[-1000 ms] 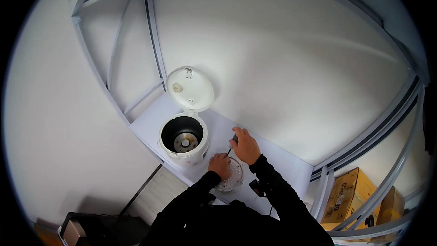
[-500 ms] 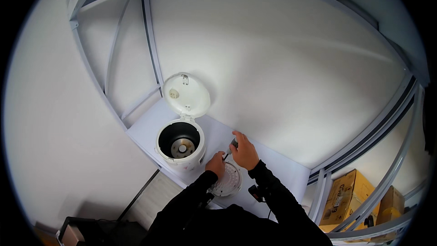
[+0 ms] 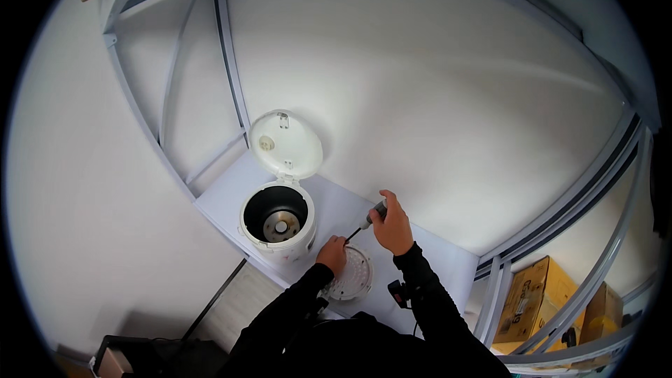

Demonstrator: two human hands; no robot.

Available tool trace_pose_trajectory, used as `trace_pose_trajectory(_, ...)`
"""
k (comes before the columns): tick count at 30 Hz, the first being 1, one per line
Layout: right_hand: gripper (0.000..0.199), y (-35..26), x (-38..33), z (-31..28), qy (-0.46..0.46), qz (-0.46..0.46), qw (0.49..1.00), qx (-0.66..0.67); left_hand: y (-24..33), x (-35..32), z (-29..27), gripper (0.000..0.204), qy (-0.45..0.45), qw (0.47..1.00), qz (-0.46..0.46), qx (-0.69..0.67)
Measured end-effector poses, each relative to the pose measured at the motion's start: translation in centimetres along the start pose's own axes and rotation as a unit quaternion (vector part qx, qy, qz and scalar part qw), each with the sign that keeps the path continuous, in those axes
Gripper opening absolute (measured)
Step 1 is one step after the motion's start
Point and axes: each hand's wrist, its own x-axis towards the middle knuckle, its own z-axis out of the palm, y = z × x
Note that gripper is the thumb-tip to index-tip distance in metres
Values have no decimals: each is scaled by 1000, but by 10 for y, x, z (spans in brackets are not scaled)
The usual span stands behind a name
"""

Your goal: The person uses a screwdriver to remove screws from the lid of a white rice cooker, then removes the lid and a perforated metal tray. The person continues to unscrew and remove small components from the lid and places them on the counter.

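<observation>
My right hand (image 3: 394, 229) is closed round the grey handle of a screwdriver (image 3: 376, 214). Its dark shaft slants down to the left, with the tip beside the fingertips of my left hand (image 3: 332, 255). That left hand rests at the far left edge of a white, round perforated plate (image 3: 355, 276), fingers curled together. Whatever sits between those fingers is hidden. Left of my hands stands a white rice cooker (image 3: 289, 252) without an inner pot, a metal heating plate (image 3: 281, 227) showing at its bottom. Its lid (image 3: 292, 147) is raised.
All of this stands on a white tabletop (image 3: 448, 266) against a pale wall panel (image 3: 420, 98). Grey frame posts (image 3: 234, 63) rise at the left and right. Yellow-brown cardboard boxes (image 3: 525, 301) are stacked beyond the right end. A dark object (image 3: 168, 357) lies low at the left.
My right hand has moved right and slightly away from my left, tilting the screwdriver to a lower slant and baring more of its shaft. My left hand has barely moved.
</observation>
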Motion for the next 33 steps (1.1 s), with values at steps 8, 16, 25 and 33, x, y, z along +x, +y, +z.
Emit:
trace_pose_trajectory(8, 46, -6, -4, -5, 4, -3, 1000, 13, -3, -2, -2, 14, -22, 1000, 10, 4)
trace_pose_trajectory(16, 43, -7, -9, -9, 32, -36, 999, -1, -8, -2, 7, 21, -12, 997, 47, 58)
trace_pose_trajectory(25, 44, -14, -14, -15, -2, -2, 1000, 18, -4, 2, 10, 18, 2, 996, 41, 74)
trace_pose_trajectory(33, 42, -14, -16, -16, 7, -18, 1000, 19, 2, 4, 6, 16, 11, 996, 20, 90)
